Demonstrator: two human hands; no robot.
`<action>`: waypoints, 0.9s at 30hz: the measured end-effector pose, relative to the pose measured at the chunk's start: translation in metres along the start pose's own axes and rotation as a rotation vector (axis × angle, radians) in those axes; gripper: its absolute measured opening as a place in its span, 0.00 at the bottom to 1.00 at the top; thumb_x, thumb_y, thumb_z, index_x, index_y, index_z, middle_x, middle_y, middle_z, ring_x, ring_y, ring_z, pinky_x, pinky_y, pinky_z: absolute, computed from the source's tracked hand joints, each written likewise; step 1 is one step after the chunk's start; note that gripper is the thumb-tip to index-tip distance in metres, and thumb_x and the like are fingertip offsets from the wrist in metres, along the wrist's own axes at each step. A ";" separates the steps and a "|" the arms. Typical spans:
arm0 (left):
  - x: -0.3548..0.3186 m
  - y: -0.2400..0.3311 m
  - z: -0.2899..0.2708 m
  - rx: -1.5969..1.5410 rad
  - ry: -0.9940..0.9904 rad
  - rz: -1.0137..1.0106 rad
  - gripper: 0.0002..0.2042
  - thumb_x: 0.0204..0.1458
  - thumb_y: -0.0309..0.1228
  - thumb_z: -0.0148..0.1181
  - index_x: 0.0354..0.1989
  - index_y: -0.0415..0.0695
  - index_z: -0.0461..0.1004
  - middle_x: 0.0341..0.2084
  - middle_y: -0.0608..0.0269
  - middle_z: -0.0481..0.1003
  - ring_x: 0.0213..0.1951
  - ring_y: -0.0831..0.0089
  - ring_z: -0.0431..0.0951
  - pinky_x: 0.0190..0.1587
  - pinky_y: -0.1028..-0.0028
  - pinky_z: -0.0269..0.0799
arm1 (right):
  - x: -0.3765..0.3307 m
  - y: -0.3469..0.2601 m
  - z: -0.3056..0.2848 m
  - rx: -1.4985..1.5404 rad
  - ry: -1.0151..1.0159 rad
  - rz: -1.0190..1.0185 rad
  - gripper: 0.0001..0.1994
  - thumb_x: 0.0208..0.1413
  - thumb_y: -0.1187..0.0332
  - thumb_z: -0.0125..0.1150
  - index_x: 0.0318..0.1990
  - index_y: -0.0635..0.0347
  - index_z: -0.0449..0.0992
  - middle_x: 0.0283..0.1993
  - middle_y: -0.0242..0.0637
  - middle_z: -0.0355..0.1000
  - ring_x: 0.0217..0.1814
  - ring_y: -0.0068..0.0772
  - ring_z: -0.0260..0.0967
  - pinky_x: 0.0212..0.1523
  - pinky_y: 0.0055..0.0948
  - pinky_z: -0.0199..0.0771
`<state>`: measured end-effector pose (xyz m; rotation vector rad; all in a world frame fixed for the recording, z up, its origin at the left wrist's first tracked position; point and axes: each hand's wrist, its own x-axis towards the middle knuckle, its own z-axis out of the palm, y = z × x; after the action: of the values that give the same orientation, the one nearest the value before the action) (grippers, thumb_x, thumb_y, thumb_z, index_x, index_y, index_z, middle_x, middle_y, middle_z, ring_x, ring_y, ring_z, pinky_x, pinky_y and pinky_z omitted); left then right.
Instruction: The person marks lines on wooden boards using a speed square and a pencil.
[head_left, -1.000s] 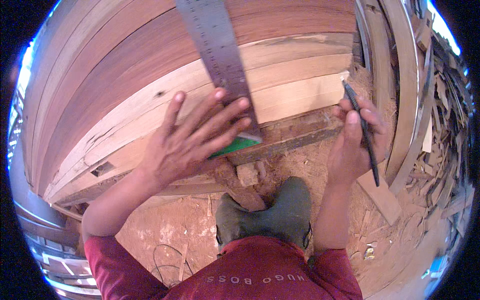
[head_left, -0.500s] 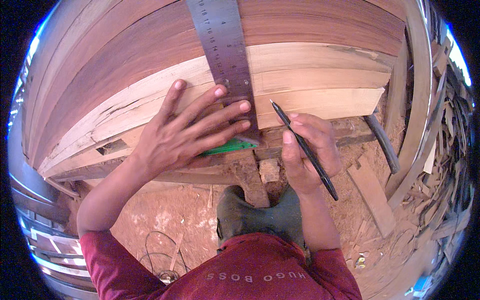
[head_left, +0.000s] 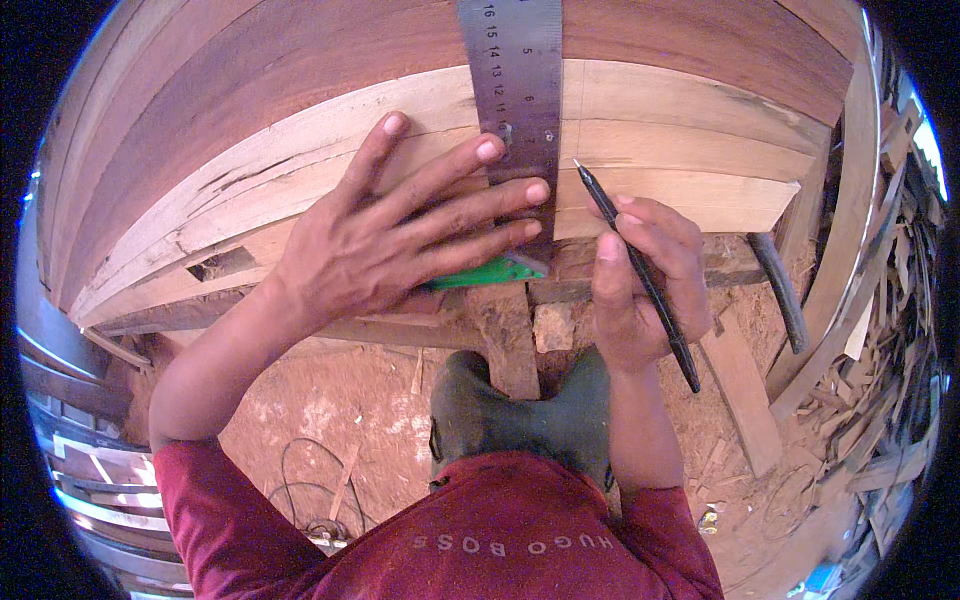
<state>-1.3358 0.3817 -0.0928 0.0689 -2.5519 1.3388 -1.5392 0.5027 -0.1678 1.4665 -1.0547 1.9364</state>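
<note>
A steel try square (head_left: 520,60) with a green handle (head_left: 490,272) lies across pale wooden planks (head_left: 690,155), its handle by their near edge. Over the blade and handle, my left hand (head_left: 400,220) rests palm down with fingers spread; its thumb is hidden underneath. A black pen (head_left: 650,285) is held between the thumb and fingers of my right hand (head_left: 650,280). The light pen tip points away from me, just right of the blade. Beside the blade a faint straight line runs across the planks. Whether the tip touches the wood, I cannot tell.
Reddish-brown planks (head_left: 300,75) curve behind the pale ones. Below is a rough wooden beam (head_left: 510,340). A dark rod (head_left: 778,295) and a loose board (head_left: 742,400) are at the right, near heaped wood scraps (head_left: 880,340). A dark cable (head_left: 285,480) lies on the dusty ground.
The whole view has shifted, and both hands, the square and the pen appear farther right and higher. A faint line now shows right of the blade. Each hand keeps much the same pose.
</note>
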 end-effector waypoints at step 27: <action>0.002 0.004 0.001 -0.100 0.000 -0.059 0.44 0.36 0.59 0.58 0.70 0.85 0.54 0.74 0.89 0.50 0.75 0.66 0.48 0.73 0.36 0.31 | 0.008 -0.007 0.006 -0.076 0.016 -0.128 0.09 0.49 0.79 0.70 0.39 0.61 0.81 0.43 0.48 0.80 0.43 0.42 0.80 0.44 0.33 0.82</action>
<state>-1.3389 0.3838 -0.0959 0.1244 -2.5910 1.1887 -1.5329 0.5008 -0.1578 1.4384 -0.9912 1.7977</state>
